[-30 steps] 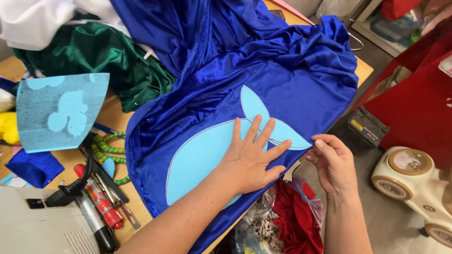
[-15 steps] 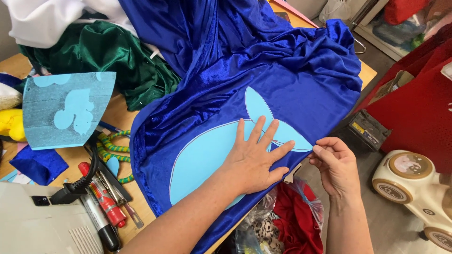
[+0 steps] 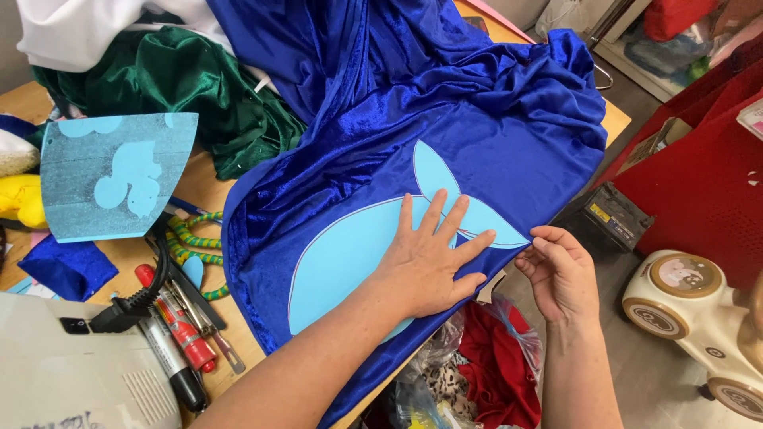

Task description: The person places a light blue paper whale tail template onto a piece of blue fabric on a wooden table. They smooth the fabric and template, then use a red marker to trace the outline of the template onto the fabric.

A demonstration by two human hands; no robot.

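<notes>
Your left hand (image 3: 429, 266) lies flat, fingers (image 3: 457, 220) spread, on a light blue whale cutout (image 3: 350, 258). Beside it, your right hand (image 3: 560, 274) pinches the cutout's tail tip at the edge of the blue cloth (image 3: 477, 119). Beyond your fingers, that cloth drapes across the worktop (image 3: 211, 187).

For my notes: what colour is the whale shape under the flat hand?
Light blue, on shiny royal-blue fabric; the whale shape shows best in the head view.
</notes>
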